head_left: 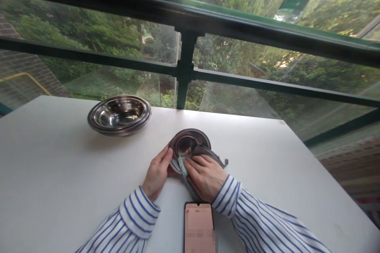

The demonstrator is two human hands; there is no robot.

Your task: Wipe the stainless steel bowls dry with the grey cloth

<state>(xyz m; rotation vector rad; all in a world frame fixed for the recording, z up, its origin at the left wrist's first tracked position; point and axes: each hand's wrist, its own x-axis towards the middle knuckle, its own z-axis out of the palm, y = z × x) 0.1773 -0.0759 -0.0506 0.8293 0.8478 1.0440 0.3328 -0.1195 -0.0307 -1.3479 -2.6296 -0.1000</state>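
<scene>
A small steel bowl [190, 139] is tilted up on the white table [59, 174] in front of me. My left hand [157, 174] grips its left rim, fingers curled around the edge. My right hand [204, 176] presses a grey cloth [204, 151] against the bowl's near rim and inside, fingers closed on the cloth. Part of the cloth hangs out to the right of my hand. Both wrists wear blue-and-white striped sleeves.
A stack of larger steel bowls [119, 114] stands at the back left of the table. A phone [199, 227] lies face up at the near edge, between my forearms. Beyond the table's far edge runs a dark green railing [185, 67] with glass panes.
</scene>
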